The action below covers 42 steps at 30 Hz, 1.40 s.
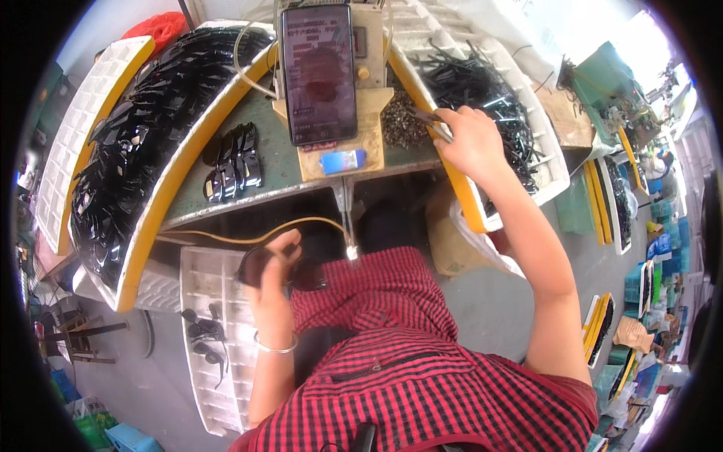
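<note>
My left hand (273,290), with a bangle on its wrist, is closed round a pair of dark sunglasses (256,268) in front of my lap. Part of the frame is hidden by the fingers. Over at the right, my right hand (471,139) grips small grey metal pliers (442,132). Their tip is close to a heap of tiny metal parts (405,120), beside the yellow edge of a white tray (553,169). That tray holds a pile of black glasses temples (482,87).
A white tray with a yellow edge (177,154) at left holds many black glasses fronts (135,151); several more (235,162) lie on the bench. A phone (320,75) stands before a machine, above a blue box (343,160). Low left, a white tray (226,407) holds sunglasses (203,329).
</note>
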Available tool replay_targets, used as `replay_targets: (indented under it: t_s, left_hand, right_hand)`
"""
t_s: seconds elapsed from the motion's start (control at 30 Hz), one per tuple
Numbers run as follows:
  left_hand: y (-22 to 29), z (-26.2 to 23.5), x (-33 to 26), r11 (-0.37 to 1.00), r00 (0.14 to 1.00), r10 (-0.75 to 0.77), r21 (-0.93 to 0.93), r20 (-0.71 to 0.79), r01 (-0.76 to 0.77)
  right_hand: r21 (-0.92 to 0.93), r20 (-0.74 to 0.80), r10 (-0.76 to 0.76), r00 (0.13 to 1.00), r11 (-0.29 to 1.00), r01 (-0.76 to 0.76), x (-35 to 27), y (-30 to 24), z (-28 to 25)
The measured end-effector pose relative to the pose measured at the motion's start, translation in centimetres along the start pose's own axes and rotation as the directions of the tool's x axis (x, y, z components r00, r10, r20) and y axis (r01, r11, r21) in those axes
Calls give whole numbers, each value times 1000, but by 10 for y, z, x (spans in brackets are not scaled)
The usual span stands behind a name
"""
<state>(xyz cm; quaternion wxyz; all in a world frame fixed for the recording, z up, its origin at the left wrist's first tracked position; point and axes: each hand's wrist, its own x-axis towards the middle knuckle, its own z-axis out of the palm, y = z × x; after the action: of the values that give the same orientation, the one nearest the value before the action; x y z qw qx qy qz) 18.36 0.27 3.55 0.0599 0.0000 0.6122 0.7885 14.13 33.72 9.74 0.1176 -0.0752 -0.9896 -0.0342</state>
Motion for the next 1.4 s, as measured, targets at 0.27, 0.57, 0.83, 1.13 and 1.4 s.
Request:
replay_targets:
  t_s: [0.27, 0.57, 0.83, 1.13, 1.4]
  left_hand:
    - [33, -51, 77, 961, 985, 92, 273, -148, -49]
    - [19, -36, 198, -13, 951, 237, 978, -199, 208]
    - [39, 13, 216, -202, 959, -157, 958, -236, 203]
    - [48, -23, 223, -146, 989, -141, 989, -51, 30]
    - [161, -9, 292, -553, 787, 64, 679, 613, -484]
  right_hand:
    - [518, -139, 39, 989, 855, 39, -67, -11, -11]
    - [758, 114, -117, 987, 653, -10, -153, -68, -2]
    - [866, 232, -30, 972, 462, -193, -170, -60, 26]
    - [899, 389, 76, 918, 184, -396, -179, -49, 46]
    - [836, 538, 195, 820, 0, -549, -167, -37, 32]
